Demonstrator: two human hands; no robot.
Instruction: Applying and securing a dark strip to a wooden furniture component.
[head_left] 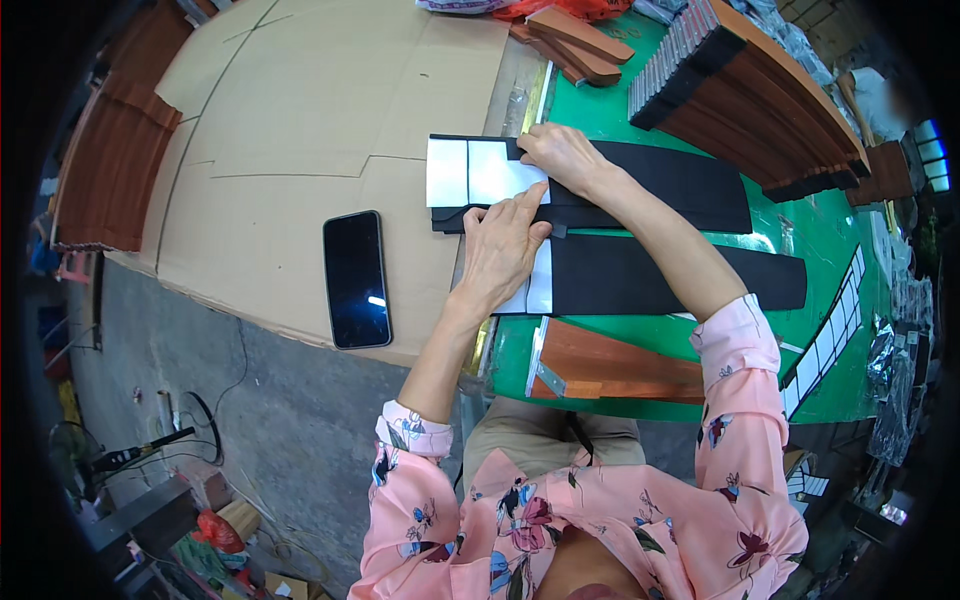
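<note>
A long black tapered panel (650, 185) lies across the table, with white rectangular patches (490, 175) on its left end. My left hand (503, 243) rests on this end, its fingers stretched over the white patch and the black edge. At the patch's upper right corner is my right hand (565, 158). Its fingers are curled closed against the panel; what they pinch there is hidden. A small dark tab (558, 231) shows beside my left thumb. Nearer me lies a second black panel (680, 277), with a white band (541, 278) across its left end, partly under my left wrist.
A phone (357, 280) lies on the cardboard sheet (290, 90) at left. Stacked brown tapered pieces (750, 110) stand at the back right of the green tabletop (835, 265). An orange-brown piece (620, 362) with a metal end lies at the near edge. More brown pieces (120, 170) stand far left.
</note>
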